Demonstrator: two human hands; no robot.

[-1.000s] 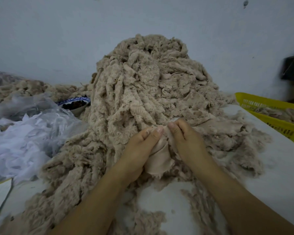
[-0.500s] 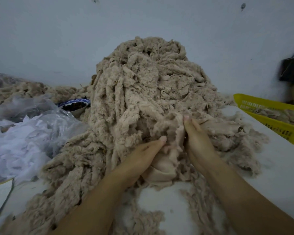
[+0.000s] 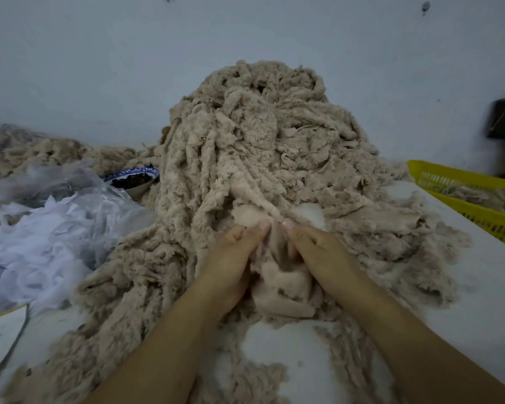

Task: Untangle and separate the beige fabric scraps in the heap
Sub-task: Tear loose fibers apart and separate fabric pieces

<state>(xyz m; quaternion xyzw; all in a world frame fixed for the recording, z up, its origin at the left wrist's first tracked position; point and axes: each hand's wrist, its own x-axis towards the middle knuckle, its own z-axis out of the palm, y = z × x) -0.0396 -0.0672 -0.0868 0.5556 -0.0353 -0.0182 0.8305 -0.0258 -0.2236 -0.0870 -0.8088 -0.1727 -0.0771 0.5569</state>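
A yellow basket (image 3: 475, 212) at the right edge of the surface (image 3: 478, 310) holds a few beige scraps. Left of the heap (image 3: 260, 147), a blue-rimmed bowl (image 3: 134, 172) contains dark pieces too blurred to identify. A clear plastic bag (image 3: 79, 199) lies over white shreds beside it.

The heap rises against the wall, directly beyond both hands, and its loose strands spill forward around the forearms. At its near foot, the left grip (image 3: 233, 258) and right grip (image 3: 324, 252) are each clamped on one smooth beige scrap (image 3: 283, 290), thumbs nearly meeting at its upper edge. The scrap hangs bunched between the palms.

The heap is a tangled mound of fuzzy, frayed, rope-like strips. The held scrap is flatter and pinker.
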